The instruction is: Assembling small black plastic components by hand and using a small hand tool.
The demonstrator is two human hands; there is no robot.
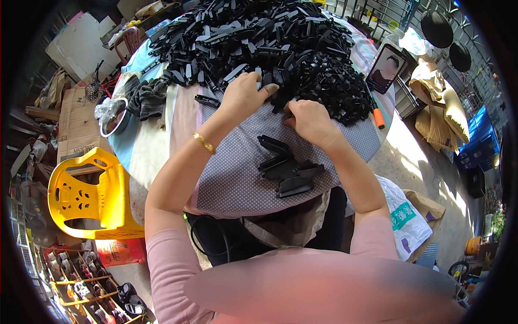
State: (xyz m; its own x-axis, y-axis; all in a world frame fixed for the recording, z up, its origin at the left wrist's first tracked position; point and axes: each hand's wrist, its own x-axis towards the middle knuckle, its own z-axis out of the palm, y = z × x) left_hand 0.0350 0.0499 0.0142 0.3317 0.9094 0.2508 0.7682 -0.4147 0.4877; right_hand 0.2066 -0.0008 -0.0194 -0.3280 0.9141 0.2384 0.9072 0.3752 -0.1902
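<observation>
1. A large heap of black plastic parts (pixel 270 48) is covering the far half of the bench (pixel 156 146); everything else is sitting in relation to that heap.
2. The left hand (pixel 245 94) is resting at the heap's near edge, fingers curled down onto the parts – whether it is closing on one piece cannot be told.
3. The right hand (pixel 310 121) is lying just beside it, also at the heap's near edge, fingers bent and pinching at small black pieces; what exactly it is holding is hidden.
4. A small stack of black parts (pixel 286 167) is lying nearer the person than the heap, on the dotted cloth – seemingly set apart there to be kept separate from the loose ones.
5. Both forearms are reaching forward from the lower edge, elbows spread and wrists converging, the left wrist wearing a gold bracelet (pixel 204 142).
6. A yellow plastic chair (pixel 86 197) is standing left of the bench, well away from the heap.
</observation>
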